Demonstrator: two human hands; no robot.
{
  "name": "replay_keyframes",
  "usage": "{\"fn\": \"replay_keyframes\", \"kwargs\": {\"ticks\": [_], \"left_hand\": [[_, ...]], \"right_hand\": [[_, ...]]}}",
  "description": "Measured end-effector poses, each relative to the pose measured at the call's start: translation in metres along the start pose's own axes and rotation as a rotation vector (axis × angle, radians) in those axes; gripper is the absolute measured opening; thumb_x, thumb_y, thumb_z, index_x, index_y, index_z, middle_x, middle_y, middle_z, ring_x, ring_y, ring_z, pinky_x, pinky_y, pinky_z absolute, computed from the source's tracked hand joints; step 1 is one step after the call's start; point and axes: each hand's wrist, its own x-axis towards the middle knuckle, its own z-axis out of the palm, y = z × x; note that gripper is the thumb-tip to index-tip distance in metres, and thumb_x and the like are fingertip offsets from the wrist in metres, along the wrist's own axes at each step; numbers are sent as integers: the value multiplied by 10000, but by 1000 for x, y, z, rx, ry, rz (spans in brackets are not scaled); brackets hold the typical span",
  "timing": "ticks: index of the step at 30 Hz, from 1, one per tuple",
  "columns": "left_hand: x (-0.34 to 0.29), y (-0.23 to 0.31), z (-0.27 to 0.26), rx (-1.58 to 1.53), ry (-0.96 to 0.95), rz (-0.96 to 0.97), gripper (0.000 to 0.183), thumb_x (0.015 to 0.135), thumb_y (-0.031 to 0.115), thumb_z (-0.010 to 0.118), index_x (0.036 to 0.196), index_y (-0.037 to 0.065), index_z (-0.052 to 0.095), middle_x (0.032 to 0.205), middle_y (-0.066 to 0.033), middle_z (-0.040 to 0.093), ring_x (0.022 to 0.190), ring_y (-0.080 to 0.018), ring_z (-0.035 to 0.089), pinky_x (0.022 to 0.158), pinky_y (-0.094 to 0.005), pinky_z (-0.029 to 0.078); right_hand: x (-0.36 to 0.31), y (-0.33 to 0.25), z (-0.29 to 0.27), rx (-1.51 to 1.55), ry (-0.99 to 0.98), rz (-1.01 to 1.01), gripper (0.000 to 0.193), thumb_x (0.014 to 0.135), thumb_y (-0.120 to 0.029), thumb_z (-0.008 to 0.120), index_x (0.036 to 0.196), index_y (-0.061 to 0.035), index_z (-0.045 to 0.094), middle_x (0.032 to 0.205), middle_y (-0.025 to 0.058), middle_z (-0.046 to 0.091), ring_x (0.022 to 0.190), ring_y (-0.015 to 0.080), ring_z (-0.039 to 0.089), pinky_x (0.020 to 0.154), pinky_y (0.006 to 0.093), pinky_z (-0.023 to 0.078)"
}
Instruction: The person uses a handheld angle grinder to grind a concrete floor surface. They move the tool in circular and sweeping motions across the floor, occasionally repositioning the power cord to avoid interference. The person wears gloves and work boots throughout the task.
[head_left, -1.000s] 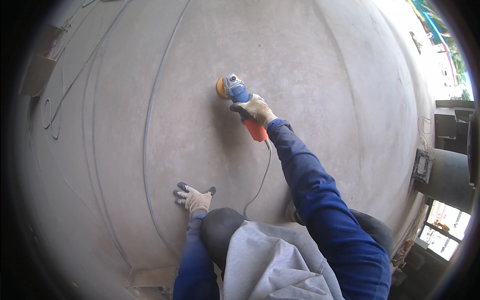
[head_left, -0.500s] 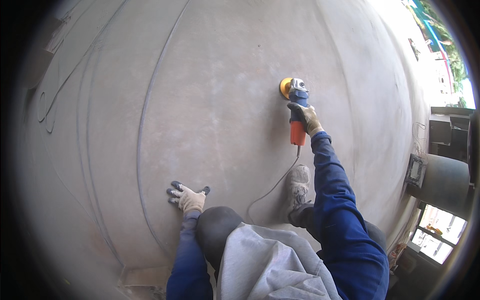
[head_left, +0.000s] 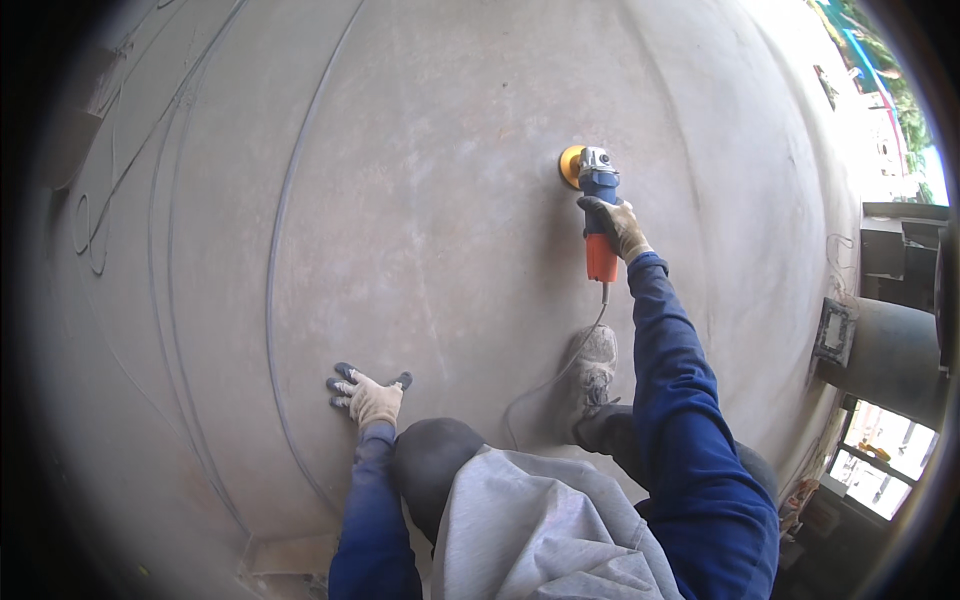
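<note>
My right hand (head_left: pixel 624 229), in a cream glove with dark fingertips, grips an angle grinder (head_left: pixel 600 190) round its dark blue body. The grinder has a silver head and an orange rear end, and its yellow disc (head_left: pixel 571 167) meets the dusty grey floor (head_left: pixel 480 240). From its back end a grey cord (head_left: pixel 560 372) curves down past my shoe (head_left: pixel 596 362). At the left, my gloved left hand (head_left: pixel 370 396) rests on the floor with its fingers spread, holding nothing, close to my bent knee (head_left: pixel 432 462).
Long thin cables (head_left: pixel 276 240) run along the floor on the left, with a looped cord (head_left: pixel 92 240) further out. On the right stand a large grey cylinder (head_left: pixel 890 350) and dark boxes (head_left: pixel 895 250). Bright daylight with greenery shows at the far right.
The view has shifted slightly. My right hand and the grinder sit a touch further right against my shoe, and the cord's curve has changed. My left hand stays spread on the floor.
</note>
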Motion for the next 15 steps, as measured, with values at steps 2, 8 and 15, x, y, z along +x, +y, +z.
{"fn": "replay_keyframes", "kwargs": {"ticks": [2, 8, 15], "left_hand": [[7, -5, 8, 44, 9, 16, 1477, 767, 685, 892, 1723, -44, 34, 1759, -398, 72, 1660, -520, 76, 1342, -592, 139], [8, -5, 6, 0, 22, 8, 1464, 765, 700, 886, 1730, -24, 56, 1768, -383, 41, 1647, -564, 48, 1348, -595, 133], [3, 3, 5, -13, -11, 2, 1486, 751, 694, 902, 1732, -15, 40, 1774, -371, 32, 1646, -565, 56, 1347, -588, 145]], "right_hand": [[5, -10, -9, 85, 82, 74, 465, 895, -367, 842, 1069, 52, 739, 815, 153, 731, 686, 252, 757, 635, 402, 643], [-16, -30, 29, 5, -48, 41, 484, 854, -351, 878, 1057, 46, 688, 804, 122, 712, 638, 249, 734, 604, 379, 629], [25, 0, -33, 94, 48, 30, 451, 884, -367, 848, 1095, 15, 735, 820, 117, 730, 673, 228, 738, 649, 381, 622]]}}
